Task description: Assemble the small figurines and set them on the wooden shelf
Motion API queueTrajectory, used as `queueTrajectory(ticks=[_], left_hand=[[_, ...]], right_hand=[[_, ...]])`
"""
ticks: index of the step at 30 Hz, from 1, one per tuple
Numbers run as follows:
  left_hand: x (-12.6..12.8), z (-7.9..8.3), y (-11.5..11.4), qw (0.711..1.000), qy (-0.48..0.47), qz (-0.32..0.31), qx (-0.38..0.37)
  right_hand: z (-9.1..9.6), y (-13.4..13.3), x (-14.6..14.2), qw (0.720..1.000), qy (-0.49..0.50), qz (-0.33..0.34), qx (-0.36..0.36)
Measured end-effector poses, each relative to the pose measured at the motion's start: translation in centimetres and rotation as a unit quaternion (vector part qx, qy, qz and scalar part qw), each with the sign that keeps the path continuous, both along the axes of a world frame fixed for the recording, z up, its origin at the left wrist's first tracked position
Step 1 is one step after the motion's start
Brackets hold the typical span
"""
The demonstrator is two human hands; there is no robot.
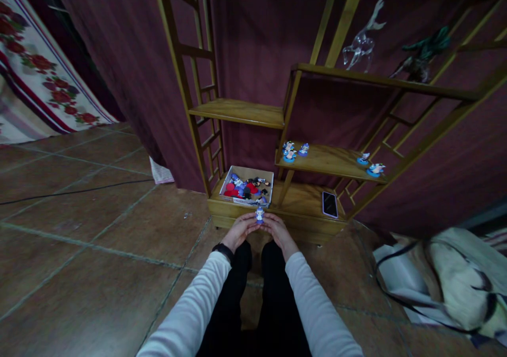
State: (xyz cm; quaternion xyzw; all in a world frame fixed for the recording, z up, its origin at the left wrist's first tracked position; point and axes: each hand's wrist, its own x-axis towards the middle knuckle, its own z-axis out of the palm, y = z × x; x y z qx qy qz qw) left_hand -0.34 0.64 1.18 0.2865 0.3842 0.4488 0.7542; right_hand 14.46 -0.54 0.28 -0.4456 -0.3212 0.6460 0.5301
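Two-handed, near front edge of open box (255, 172), grips rounded purple figurine (259, 215) between left hand (241, 228) and right hand (277, 228).

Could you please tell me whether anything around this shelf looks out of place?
Perhaps the phone, lying on the bottom shelf of a unit displaying figurines. The held figurine, between left hand and right hand, looks upright; I see no spill or damage.

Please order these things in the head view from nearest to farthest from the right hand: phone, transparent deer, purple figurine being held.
1. Purple figurine: at the right hand.
2. Phone: right side, bottom shelf.
3. Transparent deer: upper right, high shelf.
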Motion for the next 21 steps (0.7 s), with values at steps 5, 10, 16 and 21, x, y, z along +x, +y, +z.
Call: queueTrajectory(ticks=[5,10,16,21], left_hand=[[0.0,0.1,-0.2,1.000,-0.012,0.001,0.010],[0.2,-0.1,-0.4,0.999,0.010,0.005,0.039],[0.6,-0.6,-0.6,0.993,0.044,0.031,0.103],[1.1,-1.2,-0.6,0.984,0.087,0.053,0.147]], right_hand=[[-0.1,0.0,-0.1,1.000,-0.008,-0.018,0.009],[-0.1,-0.1,-0.1,1.000,-0.003,-0.018,0.018],[0.0,-0.3,-0.1,1.000,0.002,-0.013,0.020],[-0.1,-0.1,-0.1,1.000,-0.012,-0.006,0.023]])
